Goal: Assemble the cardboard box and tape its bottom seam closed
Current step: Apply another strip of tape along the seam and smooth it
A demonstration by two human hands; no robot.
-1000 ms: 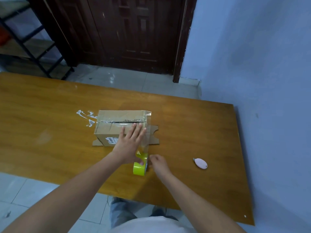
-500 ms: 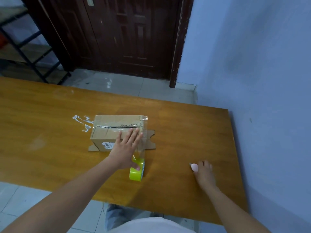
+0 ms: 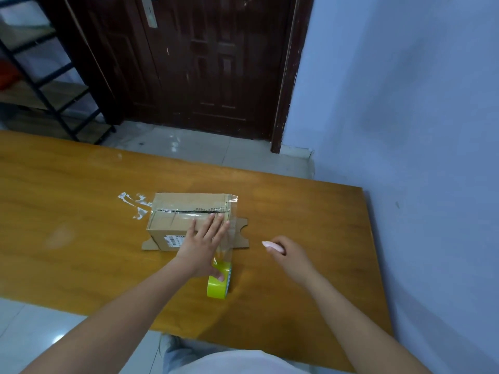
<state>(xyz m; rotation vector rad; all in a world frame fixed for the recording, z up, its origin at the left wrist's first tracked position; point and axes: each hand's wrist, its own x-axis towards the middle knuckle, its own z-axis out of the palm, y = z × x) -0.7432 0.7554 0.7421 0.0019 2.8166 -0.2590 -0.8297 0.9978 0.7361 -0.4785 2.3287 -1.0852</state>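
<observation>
A small cardboard box [image 3: 172, 211] lies on the wooden table [image 3: 297, 211], its seam facing up under clear tape. My left hand [image 3: 204, 244] lies flat with fingers spread on the box's right end, thumb touching the yellow-green tape roll [image 3: 218, 286]. A clear strip of tape [image 3: 229, 238] runs from the roll up over the box's right edge. My right hand [image 3: 286, 252] hovers to the right of the box, closed around a small pink cutter [image 3: 271, 245].
Scraps of clear tape [image 3: 135, 205] stick to the table left of the box. Cardboard flaps [image 3: 241, 236] splay out at the box's base. A blue wall stands close on the right; a dark door and a metal shelf are behind.
My right hand left the tape roll, went right to the pink cutter, picked it up and now brings it back toward the box. My left hand stays pressed on the box.
</observation>
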